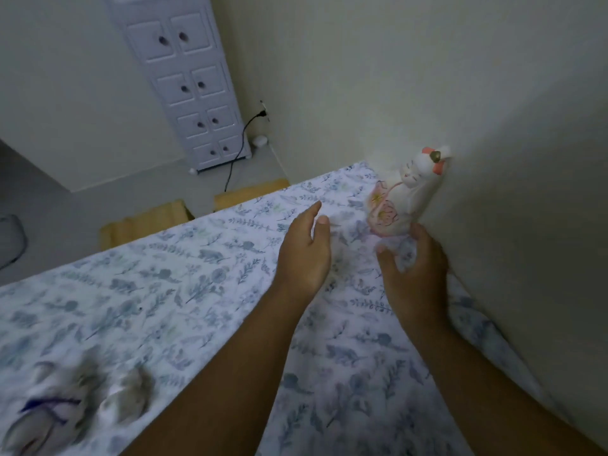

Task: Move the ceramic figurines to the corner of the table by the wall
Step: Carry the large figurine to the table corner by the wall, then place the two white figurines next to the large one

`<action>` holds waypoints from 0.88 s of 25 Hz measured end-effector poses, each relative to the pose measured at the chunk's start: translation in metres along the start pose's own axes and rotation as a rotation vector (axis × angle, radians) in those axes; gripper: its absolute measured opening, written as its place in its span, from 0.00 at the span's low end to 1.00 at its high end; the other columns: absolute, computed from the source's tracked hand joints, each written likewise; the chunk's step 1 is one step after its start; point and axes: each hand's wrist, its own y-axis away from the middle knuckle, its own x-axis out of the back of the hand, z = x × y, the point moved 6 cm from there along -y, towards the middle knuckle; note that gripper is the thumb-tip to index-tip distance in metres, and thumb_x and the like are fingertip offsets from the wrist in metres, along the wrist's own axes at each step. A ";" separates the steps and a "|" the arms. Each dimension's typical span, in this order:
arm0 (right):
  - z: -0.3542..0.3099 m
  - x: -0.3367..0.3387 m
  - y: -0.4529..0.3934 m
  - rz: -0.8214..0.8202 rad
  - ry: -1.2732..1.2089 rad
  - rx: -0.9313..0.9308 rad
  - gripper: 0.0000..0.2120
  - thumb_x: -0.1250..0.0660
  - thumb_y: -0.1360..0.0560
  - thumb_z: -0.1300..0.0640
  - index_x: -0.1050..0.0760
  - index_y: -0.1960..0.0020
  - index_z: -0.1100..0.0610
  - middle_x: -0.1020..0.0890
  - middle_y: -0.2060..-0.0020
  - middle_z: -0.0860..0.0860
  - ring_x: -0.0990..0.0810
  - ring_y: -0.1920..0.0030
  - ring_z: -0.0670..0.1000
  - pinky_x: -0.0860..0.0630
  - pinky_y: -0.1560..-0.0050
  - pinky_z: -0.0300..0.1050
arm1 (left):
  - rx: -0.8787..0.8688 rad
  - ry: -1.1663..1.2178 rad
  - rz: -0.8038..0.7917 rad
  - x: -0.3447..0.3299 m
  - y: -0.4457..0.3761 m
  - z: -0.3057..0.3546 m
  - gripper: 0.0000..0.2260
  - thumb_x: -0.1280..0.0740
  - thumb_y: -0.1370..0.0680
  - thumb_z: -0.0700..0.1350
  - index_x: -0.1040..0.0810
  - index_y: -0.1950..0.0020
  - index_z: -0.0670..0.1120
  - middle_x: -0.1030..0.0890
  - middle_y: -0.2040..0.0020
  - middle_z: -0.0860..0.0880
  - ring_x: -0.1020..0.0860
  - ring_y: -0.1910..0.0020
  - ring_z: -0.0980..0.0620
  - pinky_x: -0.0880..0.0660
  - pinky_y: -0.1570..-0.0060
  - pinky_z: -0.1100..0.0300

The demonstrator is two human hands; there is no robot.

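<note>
A white ceramic cat figurine point(404, 195) with pink flowers and a coral bow stands upright at the table's far corner, leaning against the wall point(493, 143). My right hand point(414, 268) is just below its base with fingers spread; one fingertip touches the base and the thumb is apart from it. Left of the figurine, my left hand point(304, 255) hovers with flat, open fingers and holds nothing. At the near left lie two more figurines, blurred: a large white one with blue lines point(56, 413) and a smaller pale one point(126, 396).
A floral blue-and-white cloth point(197, 291) covers the table. Beyond the far edge stand two wooden chair backs point(148, 222) point(250, 192). A white drawer cabinet point(194, 83) and a black plugged-in cable point(240, 143) are by the far wall.
</note>
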 end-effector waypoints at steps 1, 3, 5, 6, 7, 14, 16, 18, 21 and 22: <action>-0.014 -0.007 0.025 -0.047 0.013 0.057 0.29 0.32 0.24 0.41 0.30 0.27 0.51 0.25 0.29 0.53 0.29 0.29 0.54 0.27 0.32 0.58 | 0.004 -0.040 0.039 0.026 0.021 -0.011 0.21 0.45 0.15 0.55 0.34 0.22 0.52 0.33 0.22 0.52 0.37 0.24 0.55 0.40 0.26 0.56; -0.044 -0.035 0.077 -0.214 0.044 0.171 0.25 0.32 0.22 0.46 0.28 0.27 0.51 0.25 0.29 0.52 0.29 0.29 0.53 0.29 0.30 0.55 | 0.036 -0.131 0.125 0.082 0.066 -0.035 0.22 0.45 0.15 0.55 0.34 0.22 0.50 0.35 0.21 0.51 0.40 0.22 0.53 0.43 0.23 0.52; -0.079 -0.072 0.134 -0.414 0.090 0.292 0.24 0.31 0.21 0.50 0.27 0.27 0.52 0.27 0.26 0.51 0.32 0.25 0.52 0.34 0.26 0.52 | 0.069 -0.230 0.215 0.141 0.114 -0.060 0.23 0.45 0.15 0.55 0.36 0.21 0.49 0.36 0.20 0.51 0.44 0.21 0.53 0.47 0.22 0.51; -0.096 -0.089 0.161 -0.508 0.107 0.348 0.24 0.31 0.20 0.50 0.28 0.26 0.52 0.28 0.25 0.50 0.34 0.24 0.51 0.37 0.24 0.50 | 0.081 -0.284 0.255 0.168 0.137 -0.072 0.23 0.45 0.15 0.55 0.36 0.21 0.48 0.37 0.20 0.50 0.46 0.20 0.53 0.48 0.22 0.50; -0.111 -0.105 0.186 -0.595 0.129 0.398 0.25 0.32 0.20 0.50 0.29 0.25 0.52 0.30 0.23 0.49 0.36 0.22 0.50 0.40 0.23 0.48 | 0.091 -0.335 0.292 0.192 0.158 -0.083 0.24 0.45 0.15 0.55 0.36 0.21 0.48 0.37 0.20 0.50 0.46 0.20 0.52 0.48 0.22 0.49; -0.153 -0.195 0.299 -1.014 0.277 0.462 0.39 0.29 0.23 0.53 0.45 0.18 0.44 0.48 0.17 0.46 0.49 0.18 0.52 0.42 0.22 0.53 | 0.229 -0.482 0.421 0.297 0.229 -0.162 0.33 0.36 0.20 0.55 0.43 0.19 0.45 0.42 0.19 0.44 0.47 0.20 0.45 0.45 0.23 0.47; -0.154 -0.214 0.310 -1.050 0.250 0.453 0.40 0.27 0.23 0.58 0.45 0.18 0.44 0.48 0.17 0.47 0.49 0.19 0.53 0.41 0.23 0.51 | 0.304 -0.478 0.398 0.307 0.226 -0.181 0.38 0.32 0.22 0.55 0.46 0.19 0.46 0.42 0.19 0.43 0.45 0.21 0.45 0.40 0.25 0.47; -0.154 -0.229 0.312 -1.037 0.189 0.453 0.39 0.26 0.24 0.63 0.40 0.19 0.46 0.42 0.18 0.49 0.44 0.19 0.52 0.39 0.25 0.41 | 0.357 -0.398 0.363 0.309 0.222 -0.194 0.39 0.29 0.24 0.55 0.44 0.19 0.48 0.37 0.22 0.45 0.37 0.25 0.45 0.32 0.32 0.48; -0.151 -0.237 0.309 -0.983 0.102 0.449 0.35 0.23 0.28 0.65 0.29 0.24 0.50 0.34 0.22 0.49 0.38 0.22 0.49 0.43 0.34 0.25 | 0.282 -0.365 0.401 0.315 0.217 -0.200 0.33 0.25 0.27 0.47 0.34 0.25 0.50 0.26 0.33 0.48 0.25 0.37 0.48 0.23 0.44 0.50; -0.148 -0.235 0.306 -0.968 0.080 0.439 0.35 0.22 0.29 0.64 0.28 0.25 0.50 0.32 0.23 0.48 0.37 0.23 0.48 0.42 0.33 0.28 | 0.240 -0.352 0.422 0.316 0.216 -0.198 0.30 0.25 0.27 0.44 0.31 0.27 0.50 0.23 0.36 0.50 0.23 0.40 0.51 0.23 0.47 0.54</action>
